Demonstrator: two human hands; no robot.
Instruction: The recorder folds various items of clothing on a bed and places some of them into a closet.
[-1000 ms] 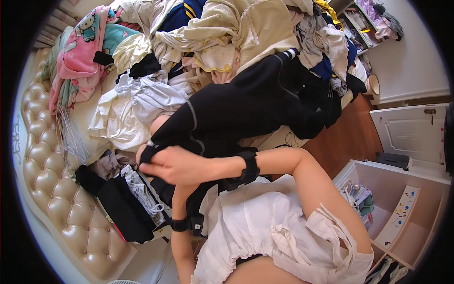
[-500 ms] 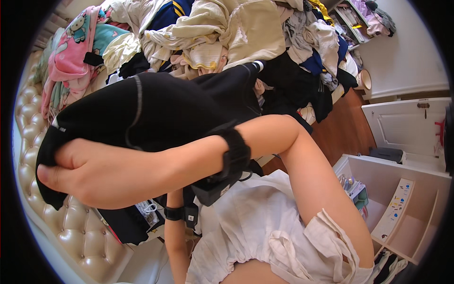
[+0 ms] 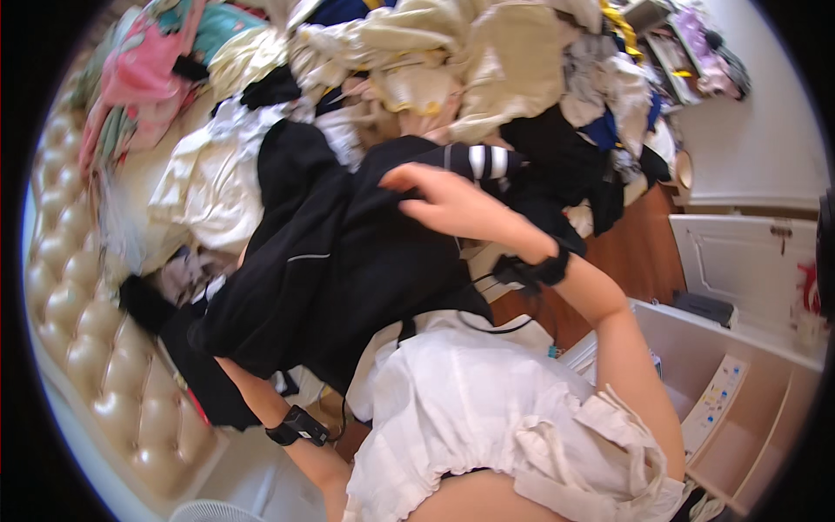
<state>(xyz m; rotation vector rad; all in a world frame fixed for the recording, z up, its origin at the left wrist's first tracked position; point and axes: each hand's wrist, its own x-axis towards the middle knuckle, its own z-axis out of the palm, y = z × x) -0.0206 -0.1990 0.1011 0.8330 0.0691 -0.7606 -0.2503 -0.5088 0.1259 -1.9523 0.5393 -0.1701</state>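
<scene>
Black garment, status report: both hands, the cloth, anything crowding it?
Right hand over the black garment, fingers parted, contact unclear. Left hand hidden by its bunched folds. Clothes pile crowding its far side.

No readable lettering or numbers.

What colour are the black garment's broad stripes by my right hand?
The stripes are white, clearest in the head view.
</scene>
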